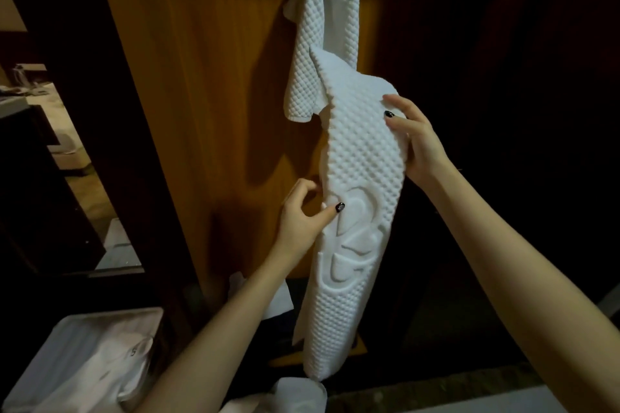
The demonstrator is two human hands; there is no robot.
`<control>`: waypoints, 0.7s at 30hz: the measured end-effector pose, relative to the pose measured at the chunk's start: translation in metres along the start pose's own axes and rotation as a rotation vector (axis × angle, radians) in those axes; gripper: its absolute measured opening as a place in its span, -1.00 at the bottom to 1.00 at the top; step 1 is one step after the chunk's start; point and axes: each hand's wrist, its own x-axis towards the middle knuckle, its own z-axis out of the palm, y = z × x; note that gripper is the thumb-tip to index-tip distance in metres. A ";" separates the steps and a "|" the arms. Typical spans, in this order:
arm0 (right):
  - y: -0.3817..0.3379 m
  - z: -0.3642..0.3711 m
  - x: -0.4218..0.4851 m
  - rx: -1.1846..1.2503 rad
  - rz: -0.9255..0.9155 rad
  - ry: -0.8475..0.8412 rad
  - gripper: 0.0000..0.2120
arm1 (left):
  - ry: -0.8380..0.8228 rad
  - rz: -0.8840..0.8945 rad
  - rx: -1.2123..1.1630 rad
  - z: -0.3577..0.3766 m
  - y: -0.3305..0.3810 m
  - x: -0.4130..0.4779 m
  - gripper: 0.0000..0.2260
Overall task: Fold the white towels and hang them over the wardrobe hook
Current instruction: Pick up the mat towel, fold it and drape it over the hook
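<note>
Both hands hold a folded white towel [355, 198], upright at frame centre. L hand [307, 214] pinches its edge at 8 o'clock, thumb on the front; R hand [414, 141] grips its edge at 2 o'clock. 2nd towel [318, 27] hangs at 12 o'clock against wooden wardrobe panel [218, 94].

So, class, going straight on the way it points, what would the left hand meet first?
The left hand pinches the towel, so that comes first; behind it probably the wooden panel, depth unclear.
</note>
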 end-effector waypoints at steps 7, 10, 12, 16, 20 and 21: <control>-0.001 -0.005 -0.001 -0.027 0.013 -0.044 -0.68 | -0.123 -0.158 0.012 0.006 0.008 0.010 -0.85; 0.000 -0.004 -0.001 -0.049 0.005 -0.038 -0.68 | -0.053 -0.118 0.114 0.004 0.002 0.016 -0.80; -0.003 -0.002 0.000 -0.040 0.001 -0.033 -0.69 | 0.013 -0.044 0.183 0.005 0.000 0.019 -0.73; -0.012 0.001 0.002 -0.035 -0.029 -0.020 -0.69 | 0.109 0.147 0.345 0.008 0.002 0.020 -0.66; -0.018 0.002 0.005 -0.009 -0.044 0.017 -0.67 | 0.113 0.207 0.240 0.005 0.003 0.021 -0.63; -0.018 0.002 0.005 -0.003 -0.048 0.018 -0.66 | 0.095 0.189 0.192 0.003 0.003 0.021 -0.66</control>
